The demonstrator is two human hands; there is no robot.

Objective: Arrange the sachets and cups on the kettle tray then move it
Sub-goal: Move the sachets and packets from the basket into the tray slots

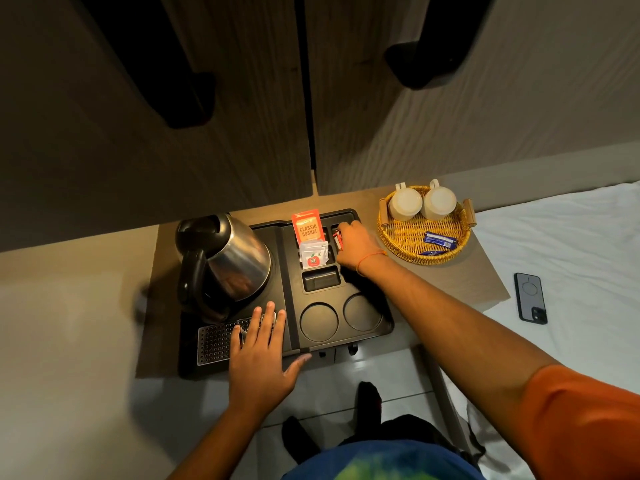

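Observation:
A black kettle tray lies on a small wooden table, with a steel kettle on its left half. An orange tea sachet and a white sachet stand in the tray's back slots. My right hand is in the back right slot, closed on red sachets. My left hand rests flat with fingers spread on the tray's perforated front grille. A wicker basket to the right holds two upturned white cups and blue sachets.
Two round cup recesses sit bare at the tray's front right. Wooden cupboard doors with dark handles rise behind the table. A white bed with a phone on it lies to the right. My feet are on the tiled floor below.

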